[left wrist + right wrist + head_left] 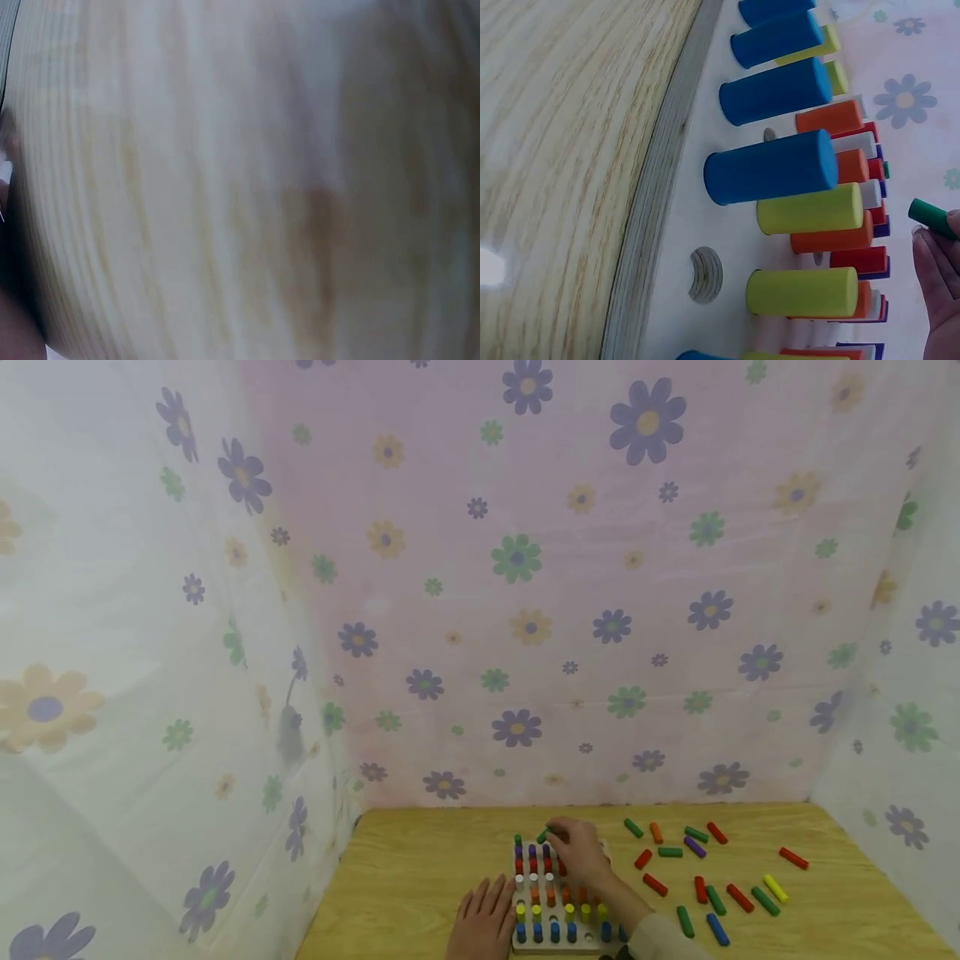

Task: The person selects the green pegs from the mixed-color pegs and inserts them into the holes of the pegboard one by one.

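Note:
A pale wooden pegboard (pixel 555 947) bears rows of coloured pegs, blue at the near side, then yellow, orange, white, red, purple and one green peg (pixel 517 840) at the far left corner. My right hand (pixel 579 853) pinches another green peg (pixel 542 836) between thumb and fingers above the far row. That peg is tilted; in the right wrist view the held peg (pixel 928 215) is apart from the board. My left hand (pixel 483 918) lies with fingers extended at the board's left edge. Blur in the left wrist view hides most of that hand.
Loose red pegs (pixel 739 897), green pegs (pixel 765 901), an orange peg (pixel 656 832), a purple peg (pixel 695 847), a yellow peg (pixel 775 888) and a blue peg (pixel 717 930) lie right of the board on the wooden table (pixel 397 877). Flowered cloth (pixel 450 710) hangs around it.

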The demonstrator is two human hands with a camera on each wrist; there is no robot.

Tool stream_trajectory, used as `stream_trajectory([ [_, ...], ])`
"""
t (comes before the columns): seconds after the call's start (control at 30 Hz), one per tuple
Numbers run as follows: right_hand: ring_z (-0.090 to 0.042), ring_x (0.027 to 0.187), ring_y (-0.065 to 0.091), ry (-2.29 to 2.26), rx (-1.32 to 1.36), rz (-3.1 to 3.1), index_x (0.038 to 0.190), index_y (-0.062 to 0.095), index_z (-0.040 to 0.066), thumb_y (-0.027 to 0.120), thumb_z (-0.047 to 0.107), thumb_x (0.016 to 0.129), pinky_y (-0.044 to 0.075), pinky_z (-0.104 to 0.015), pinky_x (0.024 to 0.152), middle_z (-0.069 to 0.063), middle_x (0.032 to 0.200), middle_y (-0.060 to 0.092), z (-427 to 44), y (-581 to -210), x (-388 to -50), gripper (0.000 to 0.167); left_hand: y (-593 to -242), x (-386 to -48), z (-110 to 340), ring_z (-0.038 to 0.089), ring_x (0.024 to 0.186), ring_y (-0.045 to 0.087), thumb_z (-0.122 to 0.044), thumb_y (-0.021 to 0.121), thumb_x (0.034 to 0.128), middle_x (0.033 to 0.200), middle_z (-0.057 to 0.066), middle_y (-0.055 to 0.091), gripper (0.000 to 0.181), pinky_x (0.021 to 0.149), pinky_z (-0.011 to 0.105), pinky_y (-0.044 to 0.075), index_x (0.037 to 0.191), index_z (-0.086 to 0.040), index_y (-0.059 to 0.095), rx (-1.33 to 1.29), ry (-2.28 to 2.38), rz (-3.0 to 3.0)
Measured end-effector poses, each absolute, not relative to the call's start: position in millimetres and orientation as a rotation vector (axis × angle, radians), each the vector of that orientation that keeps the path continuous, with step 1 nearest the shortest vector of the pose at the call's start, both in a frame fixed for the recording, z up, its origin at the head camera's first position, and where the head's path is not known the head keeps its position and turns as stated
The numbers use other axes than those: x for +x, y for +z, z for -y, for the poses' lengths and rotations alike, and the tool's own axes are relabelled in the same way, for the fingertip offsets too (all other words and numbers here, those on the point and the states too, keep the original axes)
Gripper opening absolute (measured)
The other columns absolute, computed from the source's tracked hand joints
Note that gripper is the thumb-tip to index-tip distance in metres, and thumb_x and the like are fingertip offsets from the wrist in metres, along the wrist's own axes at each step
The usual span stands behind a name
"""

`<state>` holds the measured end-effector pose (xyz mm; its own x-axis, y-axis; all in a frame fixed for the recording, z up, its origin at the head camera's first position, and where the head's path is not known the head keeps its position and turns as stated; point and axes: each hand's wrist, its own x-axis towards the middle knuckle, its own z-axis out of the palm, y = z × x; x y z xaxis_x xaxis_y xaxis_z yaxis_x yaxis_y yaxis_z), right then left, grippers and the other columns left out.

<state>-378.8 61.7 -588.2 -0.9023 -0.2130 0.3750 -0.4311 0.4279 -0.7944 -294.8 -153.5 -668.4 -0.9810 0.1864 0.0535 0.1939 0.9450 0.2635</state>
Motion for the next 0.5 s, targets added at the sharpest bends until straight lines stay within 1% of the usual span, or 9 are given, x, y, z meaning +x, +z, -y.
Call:
stream_trajectory([
  [0.17,-0.021,0.086,0.072,1.428,0.575,2.512,0.110,0.073,-0.001,0.066,0.001,0.099,0.062,-0.032,0.073,-0.011,0.096,0.075,-54.8,-591.7,-384.2,0.013,-671.1,-294.1,154.3,0.028,0.145,0.043,-0.065,0.008,0.1060,0.156,-0.005,0.049,0.070,0.118,0.055,0.035,0.155,-0.034,0.047,-0.296,-0.412,3.045],
  [0.33,-0.022,0.089,0.072,1.432,0.564,2.557,0.112,0.072,-0.004,0.065,0.001,0.099,0.063,-0.036,0.074,-0.012,0.099,0.075,-50.2,-594.4,-387.0,0.015,-668.2,-293.3,154.4,0.028,0.145,0.043,-0.065,0.011,0.1064,0.156,-0.006,0.048,0.068,0.117,0.056,0.035,0.155,-0.034,0.047,-0.307,-0.420,3.048],
  [0.5,-0.021,0.090,0.071,1.341,0.551,2.603,0.114,0.072,-0.004,0.066,0.003,0.099,0.063,-0.037,0.076,-0.009,0.100,0.074,-46.9,-600.0,-390.6,0.018,-667.6,-294.5,153.2,0.028,0.146,0.041,-0.065,0.012,0.1067,0.158,-0.006,0.047,0.067,0.119,0.056,0.033,0.156,-0.034,0.045,-0.302,-0.435,3.077],
])
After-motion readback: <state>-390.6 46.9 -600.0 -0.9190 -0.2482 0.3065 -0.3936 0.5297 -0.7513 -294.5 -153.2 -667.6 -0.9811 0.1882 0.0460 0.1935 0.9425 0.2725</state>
